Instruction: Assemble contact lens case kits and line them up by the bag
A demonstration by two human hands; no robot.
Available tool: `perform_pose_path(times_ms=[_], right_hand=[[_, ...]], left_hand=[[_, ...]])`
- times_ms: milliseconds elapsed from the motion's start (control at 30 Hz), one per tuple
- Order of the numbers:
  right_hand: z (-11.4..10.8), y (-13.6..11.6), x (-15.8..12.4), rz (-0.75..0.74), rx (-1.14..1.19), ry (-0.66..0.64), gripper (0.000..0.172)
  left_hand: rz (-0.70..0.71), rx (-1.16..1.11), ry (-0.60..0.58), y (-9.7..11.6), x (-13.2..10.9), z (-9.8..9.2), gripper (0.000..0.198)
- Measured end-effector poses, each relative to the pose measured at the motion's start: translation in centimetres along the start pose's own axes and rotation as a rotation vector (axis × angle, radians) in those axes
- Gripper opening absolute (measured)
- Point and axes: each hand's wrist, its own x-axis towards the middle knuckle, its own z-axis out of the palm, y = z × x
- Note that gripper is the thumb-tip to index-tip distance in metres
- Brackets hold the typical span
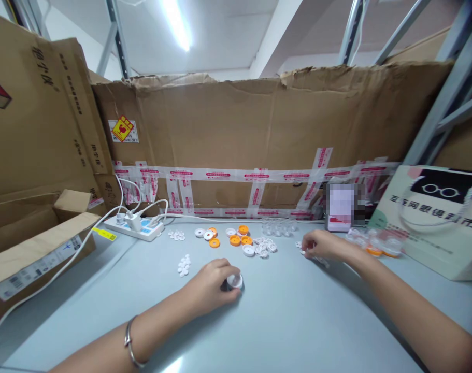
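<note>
On the table in front of me, my left hand (212,285) has its thumb and fingers closed around the sides of a round white plastic cup (235,282). Something translucent shows inside the cup's rim. Further right and back, my right hand (320,245) reaches down to a pile of small white plastic parts (323,262). Its fingertips are pressed together there, and whatever is between them is hidden. Between my hands lie white patterned discs (265,247), with orange rings (234,240) and a white ring (248,250) beside them.
Clear plastic domes (279,228) stand at the back. White discs (184,264) lie left of my left hand. A power strip (137,227), a cardboard box (41,243), a phone (340,207) and a paper bag (433,223) edge the table. Clear-and-orange pieces (375,242) sit by the bag.
</note>
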Motion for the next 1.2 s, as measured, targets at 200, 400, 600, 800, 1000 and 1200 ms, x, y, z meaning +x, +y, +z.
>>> perform_pose_path(times_ms=[200, 400, 600, 800, 1000, 1200], right_hand=[[-0.4, -0.7, -0.2, 0.003, 0.044, 0.029, 0.007], [-1.6, -2.5, -1.0, -0.037, 0.223, 0.079, 0.013], [0.4, -10.5, -3.6, 0.02, 1.247, 0.104, 0.035], [4.0, -16.0, -6.8, 0.099, 1.543, -0.087, 0.034], [3.1, -12.5, -4.5, -0.121, 1.11, 0.061, 0.031], [2.7, -7.8, -1.8, -0.232, 0.443, 0.11, 0.01]], left_hand=[[0.01, 0.008, 0.007, -0.2, -0.1, 0.2, 0.03], [0.016, -0.065, 0.146, 0.1, -0.1, -0.5, 0.045], [-0.08, -0.286, 0.332, 1.4, 0.3, -0.9, 0.033], [-0.147, -0.525, 0.431, 1.9, 0.7, 0.0, 0.018], [-0.244, -0.692, 0.478, 0.5, 1.2, -0.1, 0.019], [-0.276, -0.697, 0.464, -0.6, 1.1, -0.3, 0.024]])
